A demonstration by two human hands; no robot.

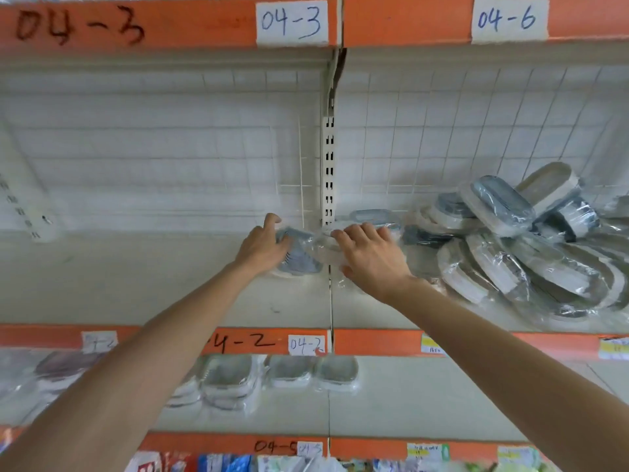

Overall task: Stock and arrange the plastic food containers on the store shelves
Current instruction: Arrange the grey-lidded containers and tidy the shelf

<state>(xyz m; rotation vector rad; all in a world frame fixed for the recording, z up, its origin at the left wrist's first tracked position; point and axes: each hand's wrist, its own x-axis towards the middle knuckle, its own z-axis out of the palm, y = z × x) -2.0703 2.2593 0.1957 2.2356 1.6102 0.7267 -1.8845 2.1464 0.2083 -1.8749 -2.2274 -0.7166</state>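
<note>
Both hands reach to the back of the shelf [136, 284]: the left hand [262, 245] cups a wrapped grey-lidded container [301, 258], fingers curled round its left end, while the right hand [369, 255] lies spread, palm down, on its loose wrapping. It sits by the slotted upright [328, 172]. Better to seat it flat and square before tackling the jumbled heap of containers [517, 247] towards the shelf's right end.

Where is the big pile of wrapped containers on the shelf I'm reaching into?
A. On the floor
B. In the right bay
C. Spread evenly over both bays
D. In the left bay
B: the pile of wrapped containers lies right of the upright post, while the left bay holds only the one container under the left hand.
</note>
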